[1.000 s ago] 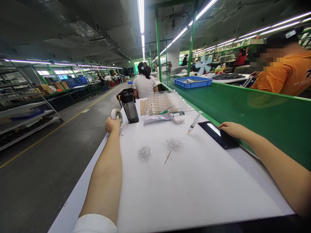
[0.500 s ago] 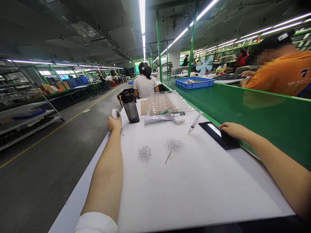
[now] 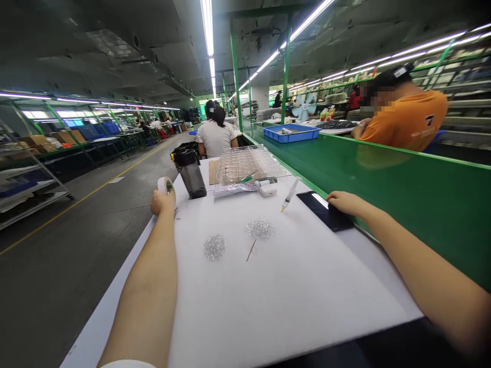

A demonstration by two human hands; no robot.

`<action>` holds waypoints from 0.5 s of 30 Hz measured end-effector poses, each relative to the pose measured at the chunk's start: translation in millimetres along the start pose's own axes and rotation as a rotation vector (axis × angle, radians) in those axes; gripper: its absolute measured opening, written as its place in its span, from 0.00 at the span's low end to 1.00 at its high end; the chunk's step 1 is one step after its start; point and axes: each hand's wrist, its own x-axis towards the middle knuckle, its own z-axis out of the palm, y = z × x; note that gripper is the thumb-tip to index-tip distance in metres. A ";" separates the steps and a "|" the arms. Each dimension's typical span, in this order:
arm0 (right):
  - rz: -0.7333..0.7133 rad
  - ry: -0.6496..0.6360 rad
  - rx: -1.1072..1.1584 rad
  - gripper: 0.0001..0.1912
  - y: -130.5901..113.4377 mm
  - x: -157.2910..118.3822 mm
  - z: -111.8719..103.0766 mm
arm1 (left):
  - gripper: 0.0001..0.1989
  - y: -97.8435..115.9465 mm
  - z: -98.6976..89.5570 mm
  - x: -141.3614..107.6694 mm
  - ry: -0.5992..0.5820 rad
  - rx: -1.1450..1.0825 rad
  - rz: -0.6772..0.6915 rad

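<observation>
White tape roll (image 3: 161, 184) in your left hand (image 3: 157, 202), fingers curled round it, tabletop's (image 3: 268, 296) left edge. Black phone (image 3: 319, 208) just left of your right hand (image 3: 342, 201), long axis slanting near-right; fingertips at its edge, can't tell if gripped.

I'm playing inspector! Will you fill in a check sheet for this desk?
Surface: white tabletop
Job's things: roll of tape; black phone lying flat
Clutter: two piles of tiny shiny pieces, thin stick, syringe, white earbud case, clear plastic trays, dark bottle
Fingers: left fingers grip the roll of tape; right fingers touch the black phone's edge
Cables: nothing seen
Surroundings: green conveyor belt, blue tray, fan, person in orange shirt, person in pale shirt
</observation>
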 end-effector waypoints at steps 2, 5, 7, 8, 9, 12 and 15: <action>0.005 0.007 0.007 0.13 -1.7 -2.7 -0.9 | 0.15 -0.6 -0.4 2.4 -0.014 0.030 -0.013; 0.001 0.003 0.029 0.14 -3.9 -5.3 -0.4 | 0.15 -3.3 -0.9 7.6 -0.020 0.053 -0.021; 0.007 0.005 0.034 0.14 -4.7 -5.7 0.3 | 0.16 -5.0 -1.6 9.9 -0.021 0.048 -0.004; 0.008 0.005 0.036 0.14 -4.8 -5.4 0.7 | 0.16 -5.6 -2.1 10.5 -0.021 0.041 0.008; 0.007 0.004 0.039 0.15 -4.8 -4.9 1.1 | 0.17 -5.9 -2.4 10.9 -0.016 0.029 0.017; 0.000 0.003 0.046 0.16 -4.2 -2.5 2.0 | 0.21 -6.4 -1.6 12.4 -0.003 -0.015 0.058; -0.002 0.004 0.047 0.15 -3.7 -0.4 2.7 | 0.25 -7.9 3.1 17.5 -0.056 0.028 0.052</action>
